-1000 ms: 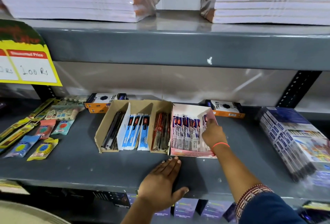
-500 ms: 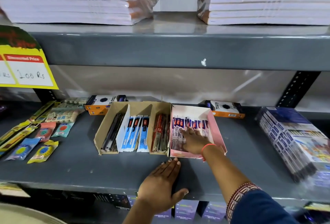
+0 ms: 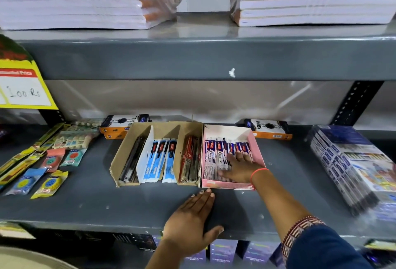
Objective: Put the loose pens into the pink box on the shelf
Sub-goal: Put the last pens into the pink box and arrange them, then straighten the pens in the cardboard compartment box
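The pink box (image 3: 256,152) sits on the grey shelf (image 3: 90,202), pushed right up against the right side of the brown box (image 3: 159,127). Inside the pink box lie wrapped pens (image 3: 214,155), side by side, tops toward the back; I count roughly seven or eight, but the right hand (image 3: 241,167) covers some, so no exact number. That hand lies flat on the pens, fingers spread and loose, not gripping anything. The left hand (image 3: 190,223) is just in front of the pink box, palm down on the shelf, fingers straight and together, thumb out, holding nothing.

The brown box has three sections: dark pens (image 3: 132,161) farthest from the pink box, three blue packs (image 3: 160,159) in the middle, red-wrapped pens (image 3: 189,159) right beside the pink wall. Two orange boxes (image 3: 271,130) sit behind, one behind the pink box and one behind the brown one. Right of the pink box, well apart, is a stack of books (image 3: 347,163). Far left of it, small packets (image 3: 50,183) lie scattered, too blurry to count.
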